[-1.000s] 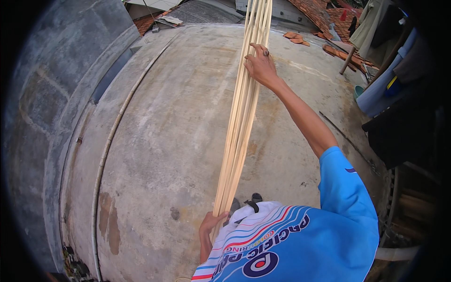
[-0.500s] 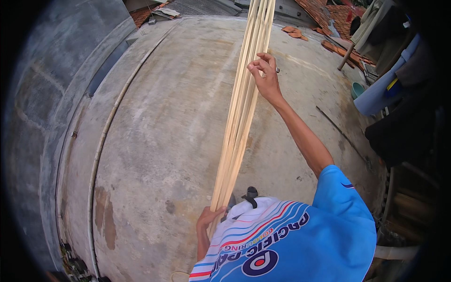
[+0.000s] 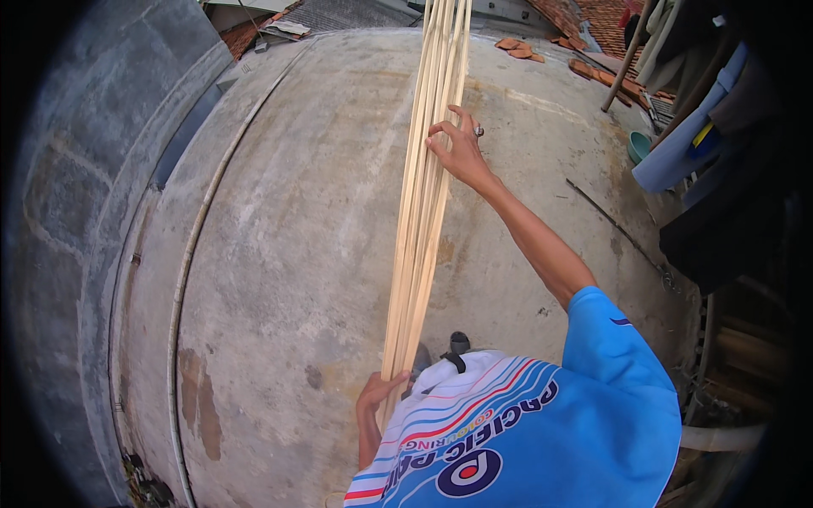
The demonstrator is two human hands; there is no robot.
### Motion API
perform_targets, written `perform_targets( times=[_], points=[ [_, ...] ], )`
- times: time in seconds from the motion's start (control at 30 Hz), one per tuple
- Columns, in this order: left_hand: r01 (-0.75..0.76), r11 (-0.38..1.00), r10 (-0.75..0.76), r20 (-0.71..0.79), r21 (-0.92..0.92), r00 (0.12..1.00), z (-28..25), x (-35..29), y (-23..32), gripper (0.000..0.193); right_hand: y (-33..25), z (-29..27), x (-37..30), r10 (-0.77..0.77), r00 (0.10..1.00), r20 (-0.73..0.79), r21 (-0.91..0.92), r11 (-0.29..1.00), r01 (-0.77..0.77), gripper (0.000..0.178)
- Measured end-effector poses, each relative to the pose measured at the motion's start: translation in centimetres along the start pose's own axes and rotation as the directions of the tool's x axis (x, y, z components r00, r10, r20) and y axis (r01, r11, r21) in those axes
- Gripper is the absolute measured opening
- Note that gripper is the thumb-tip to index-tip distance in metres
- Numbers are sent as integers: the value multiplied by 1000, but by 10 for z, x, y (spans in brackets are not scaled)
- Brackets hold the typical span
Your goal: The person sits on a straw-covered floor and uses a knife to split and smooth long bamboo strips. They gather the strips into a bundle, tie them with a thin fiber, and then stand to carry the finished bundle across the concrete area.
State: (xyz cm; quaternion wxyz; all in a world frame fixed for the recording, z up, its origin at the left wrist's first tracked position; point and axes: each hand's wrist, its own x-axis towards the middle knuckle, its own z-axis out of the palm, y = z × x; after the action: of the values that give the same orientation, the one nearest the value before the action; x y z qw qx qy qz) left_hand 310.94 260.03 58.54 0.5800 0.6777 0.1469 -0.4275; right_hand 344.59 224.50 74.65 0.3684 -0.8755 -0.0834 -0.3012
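Note:
A bundle of long, thin, pale wooden strips (image 3: 415, 220) runs from near my waist up past the top edge. My left hand (image 3: 379, 392) is closed around its lower end, beside the white part of my blue shirt. Farther up, my right hand (image 3: 461, 152) reaches over the bundle's right side. Its thumb and fingers are bent and spaced apart, with the tips at the strips. A ring shows on this hand. Narrow gaps separate some strips along their length. The bundle's far end is out of view.
Below lies a stained concrete surface (image 3: 279, 254). A long pole (image 3: 182, 288) lies along its left, near a grey wall (image 3: 68, 169). Hanging clothes (image 3: 690, 135), a green basin (image 3: 639, 147) and a thin dark rod (image 3: 614, 222) are at right. Broken roof tiles (image 3: 518, 49) lie far off.
In the picture, the bundle's upper part and my right hand have shifted left, the hand also slightly lower. The right fingers have spread a little. My left hand keeps its grip.

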Motion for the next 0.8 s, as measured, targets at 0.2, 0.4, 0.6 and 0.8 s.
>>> perform_targets(
  times=[0.2, 0.4, 0.6, 0.8],
  points=[
    [-1, 1000, 1, 18, -13, 1000, -5, 6, -8, 47, -10, 2, -17, -55, 998, 17, 13, 998, 54, 16],
    [20, 1000, -20, 19, -24, 1000, -11, 11, -13, 48, -11, -15, -36, 127, 991, -47, 96, 988, -122, 17],
    [-12, 1000, 12, 14, -27, 1000, -11, 8, -4, 49, -15, 0, -39, 142, 989, 32, -3, 990, -142, 18],
    [40, 997, -38, 24, -59, 999, -11, 8, -5, 51, -34, 14, -65, 5, 1000, 28, -53, 999, -4, 16]
  ],
)
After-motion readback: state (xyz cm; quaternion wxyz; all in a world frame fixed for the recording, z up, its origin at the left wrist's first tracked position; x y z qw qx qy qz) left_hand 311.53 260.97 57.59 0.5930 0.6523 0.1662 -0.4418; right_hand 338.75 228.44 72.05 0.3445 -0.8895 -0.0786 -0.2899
